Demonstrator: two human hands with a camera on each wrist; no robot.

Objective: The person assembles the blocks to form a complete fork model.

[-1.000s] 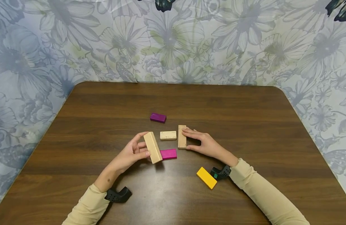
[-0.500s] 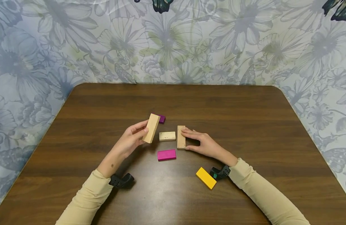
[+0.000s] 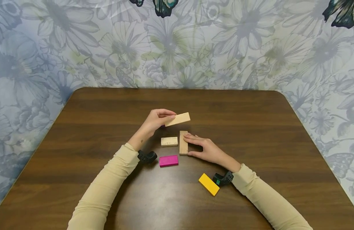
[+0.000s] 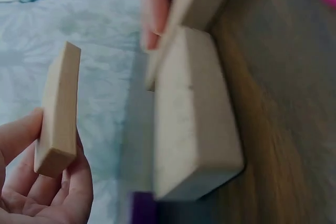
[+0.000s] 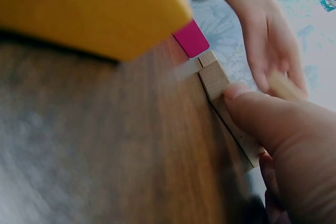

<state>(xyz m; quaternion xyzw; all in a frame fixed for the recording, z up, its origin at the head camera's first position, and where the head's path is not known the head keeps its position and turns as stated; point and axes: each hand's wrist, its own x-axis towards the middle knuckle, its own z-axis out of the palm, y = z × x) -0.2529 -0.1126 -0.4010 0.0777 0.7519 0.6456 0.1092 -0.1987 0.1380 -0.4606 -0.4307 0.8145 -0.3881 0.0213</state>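
Note:
My left hand [image 3: 158, 119] pinches a plain wooden block [image 3: 178, 119] between thumb and fingers, tilted and raised above the table. In the left wrist view this wooden block [image 4: 59, 114] stands clear of the others. My right hand [image 3: 207, 148] holds a second plain wooden block [image 3: 183, 143] lying on the table, thumb near its front end and fingers near the back. In the right wrist view the thumb [image 5: 252, 103] touches that block. A short pale block [image 3: 169, 141] lies just left of it. A purple block [image 4: 142, 208] is mostly hidden by my left hand in the head view.
A magenta block [image 3: 169, 161] lies on the brown table [image 3: 237, 111] in front of the pale block. The yellow block [image 3: 209, 184] lies beside my right wrist's black camera [image 3: 223, 179]. Behind the table's far edge hangs a flower-patterned backdrop [image 3: 171, 48].
My left hand has carried its wooden block away from the magenta block, back and to the right, turning it more crosswise. It now covers most of the purple block. My right hand stays put.

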